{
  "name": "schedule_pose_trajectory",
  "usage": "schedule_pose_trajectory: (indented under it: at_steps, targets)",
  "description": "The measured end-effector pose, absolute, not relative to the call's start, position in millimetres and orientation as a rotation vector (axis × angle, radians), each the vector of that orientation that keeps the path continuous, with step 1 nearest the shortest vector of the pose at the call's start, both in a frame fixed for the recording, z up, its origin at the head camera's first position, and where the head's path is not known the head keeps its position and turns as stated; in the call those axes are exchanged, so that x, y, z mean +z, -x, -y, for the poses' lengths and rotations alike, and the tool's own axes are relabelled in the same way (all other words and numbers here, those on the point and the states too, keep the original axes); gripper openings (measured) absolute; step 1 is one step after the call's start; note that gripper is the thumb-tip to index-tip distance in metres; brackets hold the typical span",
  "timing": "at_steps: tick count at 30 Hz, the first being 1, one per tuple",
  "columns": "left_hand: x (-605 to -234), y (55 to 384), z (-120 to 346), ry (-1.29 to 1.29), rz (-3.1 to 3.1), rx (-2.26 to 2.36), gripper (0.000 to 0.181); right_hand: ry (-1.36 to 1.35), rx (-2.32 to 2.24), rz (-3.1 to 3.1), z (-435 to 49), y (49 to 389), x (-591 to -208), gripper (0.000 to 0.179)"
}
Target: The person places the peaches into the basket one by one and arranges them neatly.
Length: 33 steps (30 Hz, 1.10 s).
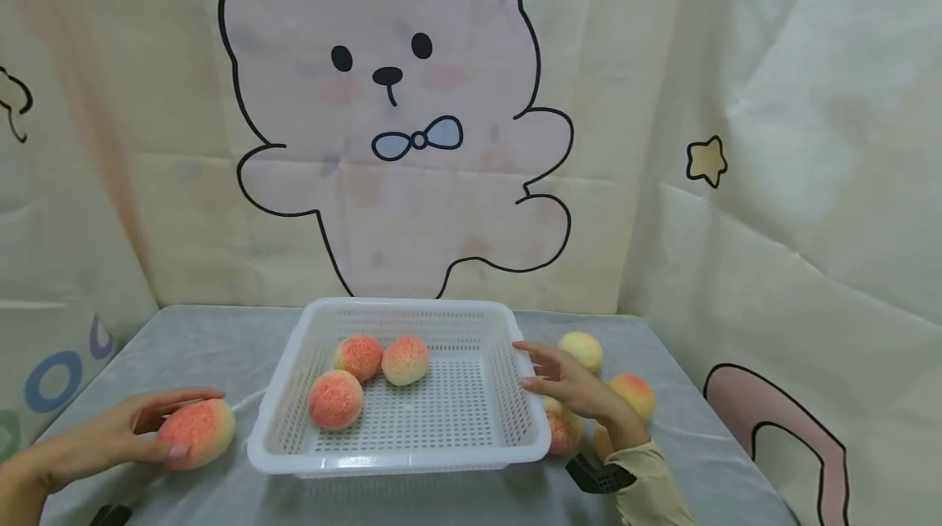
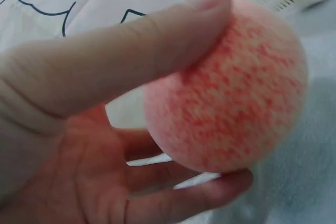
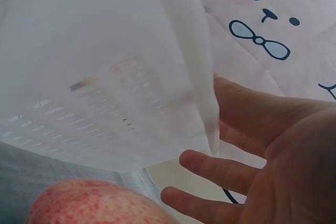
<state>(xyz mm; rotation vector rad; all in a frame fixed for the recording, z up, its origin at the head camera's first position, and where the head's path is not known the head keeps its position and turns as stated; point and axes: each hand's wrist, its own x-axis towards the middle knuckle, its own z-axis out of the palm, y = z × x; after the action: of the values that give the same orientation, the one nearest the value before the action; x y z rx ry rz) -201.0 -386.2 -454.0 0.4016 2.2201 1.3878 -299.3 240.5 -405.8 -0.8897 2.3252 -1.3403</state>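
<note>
At the left of the head view, my left hand (image 1: 118,440) grips a pink-and-yellow peach (image 1: 197,433) beside the basket. Close up in the left wrist view, the thumb lies over this peach (image 2: 231,87) and the fingers support its other side. A white slotted plastic basket (image 1: 401,463) stands in the middle, and three peaches (image 1: 335,400) sit in its left half. My right hand (image 1: 570,383) is at the basket's right rim, its fingers spread and fairly straight. In the right wrist view, the thumb and fingers are right at the rim (image 3: 197,77).
Several peaches lie right of the basket, partly behind my right hand and forearm: a pale yellow one (image 1: 581,348), a red-yellow one (image 1: 633,395), and a speckled one (image 1: 562,429) against the basket wall. Grey cloth covers the table (image 1: 235,346). Printed curtains (image 1: 603,60) enclose the back and sides.
</note>
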Motion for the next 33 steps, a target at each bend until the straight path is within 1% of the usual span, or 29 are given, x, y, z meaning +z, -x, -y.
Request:
schedule_pose_trajectory:
  at_steps: [7,16,19,33]
  targets:
    - [-447.6,198.9,376.3,-0.383,-2.444,1.329,0.061,0.850,-1.351,-2.322,-243.1,296.1,-404.9,0.066]
    - [-444.6,197.0,367.3,-0.356,-2.709,1.195,0.060,0.854,-1.366,-2.309,-246.9,293.8,-407.5,0.065]
    - [-440.6,194.4,362.8,-0.326,-2.752,1.198,0.060,0.867,-1.370,-2.304,-246.9,294.2,-407.7,0.065]
    - [-422.2,187.6,349.6,-0.392,-2.887,1.353,0.061,0.938,-1.373,-2.289,-243.2,300.3,-406.4,0.065]
